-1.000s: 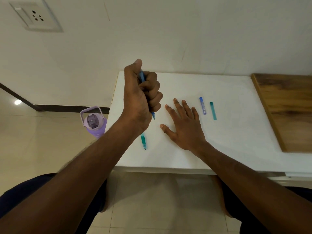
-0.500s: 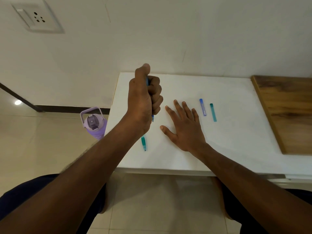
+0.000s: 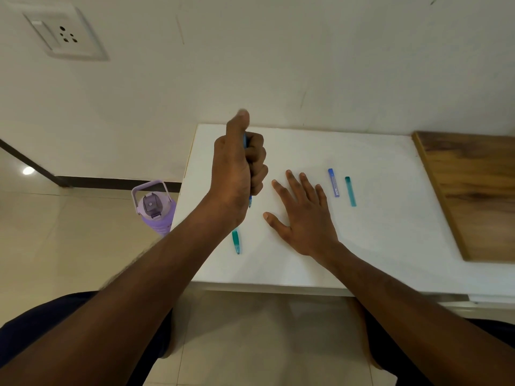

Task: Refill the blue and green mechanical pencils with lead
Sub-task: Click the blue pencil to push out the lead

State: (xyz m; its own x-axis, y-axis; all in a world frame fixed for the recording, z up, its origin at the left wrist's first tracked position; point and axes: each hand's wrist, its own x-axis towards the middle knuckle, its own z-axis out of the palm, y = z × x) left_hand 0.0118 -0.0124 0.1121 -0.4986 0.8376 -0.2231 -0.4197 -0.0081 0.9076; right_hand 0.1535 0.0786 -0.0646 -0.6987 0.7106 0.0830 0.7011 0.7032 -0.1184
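Two mechanical pencils: slim blue plastic pencil (image 3: 250, 201) upright in fisted left hand (image 3: 237, 174), thumb at its top | slim green plastic pencil (image 3: 236, 242) flat on white table (image 3: 390, 246), partly under left wrist | right hand (image 3: 302, 215) flat, fingers spread, on table | blue lead tube (image 3: 333, 182), green lead tube (image 3: 350, 191) beside each other, right of that hand.

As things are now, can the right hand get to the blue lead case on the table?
Probably yes. The right hand lies flat and holds nothing, and the blue lead case lies just beyond its fingers with only bare table between them.
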